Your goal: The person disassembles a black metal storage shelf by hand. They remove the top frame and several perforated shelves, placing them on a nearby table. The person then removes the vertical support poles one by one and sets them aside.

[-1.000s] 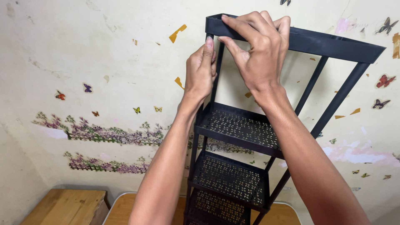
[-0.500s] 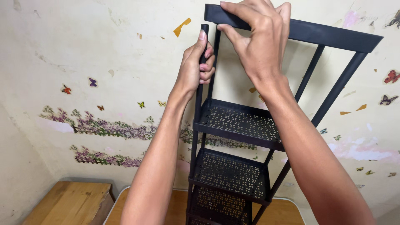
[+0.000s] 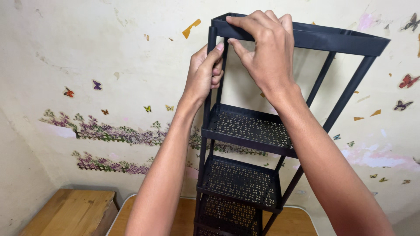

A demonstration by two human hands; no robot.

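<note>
Both hands grip a tall black shelf rack (image 3: 245, 131) near its top. Left hand (image 3: 203, 74) is wrapped tightly around the rack's near left upright post (image 3: 209, 100), fingers curled closed on it just below the top tray, thumb pointing up along the post. Right hand (image 3: 267, 48) has a narrow grip on the front rim of the top tray (image 3: 332, 39), fingers hooked over the edge from above and thumb pressing from underneath, close to the tray's left corner. That rack stands upright in the middle of the scene, in front of a pale wall (image 3: 109, 52), with its foot on a light wooden counter (image 3: 302, 223) low in the view. Below the top tray sit three more perforated trays, one above the other, the lowest partly cut off by the picture's edge. Slanting black posts carry the right side of the top tray. Small butterfly stickers (image 3: 407, 81) and a band of purple flower stickers (image 3: 109, 131) dot the wall to the left and right of the rack. A wooden block (image 3: 72, 209) lies at the lower left, apart from the rack.
</note>
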